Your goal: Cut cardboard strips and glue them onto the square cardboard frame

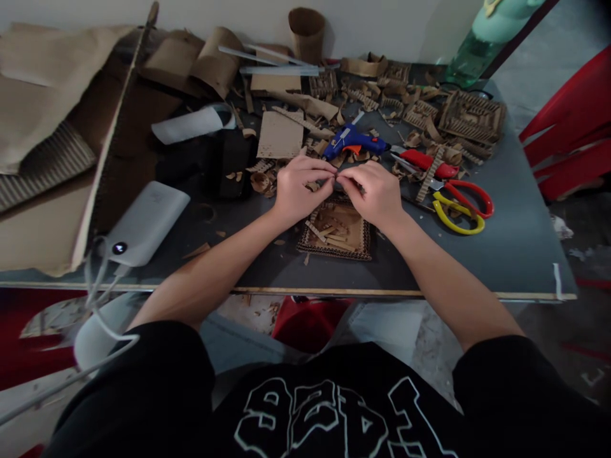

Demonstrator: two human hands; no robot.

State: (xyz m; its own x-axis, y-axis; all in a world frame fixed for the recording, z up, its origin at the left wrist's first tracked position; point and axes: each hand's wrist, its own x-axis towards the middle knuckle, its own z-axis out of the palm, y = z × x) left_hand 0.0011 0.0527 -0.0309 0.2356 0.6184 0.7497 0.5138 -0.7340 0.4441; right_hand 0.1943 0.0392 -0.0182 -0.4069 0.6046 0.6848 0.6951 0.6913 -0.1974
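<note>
between my fingertips sits a tiny cardboard scrap (335, 185), too small to make out its shape. under my hands lies a square cardboard tray (337, 230) with a corrugated rim, flat near the table's front edge, loose cardboard strips inside it.

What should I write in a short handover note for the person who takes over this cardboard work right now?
Left hand and right hand: fingertips meet, pinching a small cardboard piece between them, above the square cardboard panel.
Panel lies flat near the table's front edge; a few loose strips rest on it.
Blue glue gun lies just behind the hands; scissors to the right.
Done: panel has its border. Left: the pinched piece is not yet placed.
</note>
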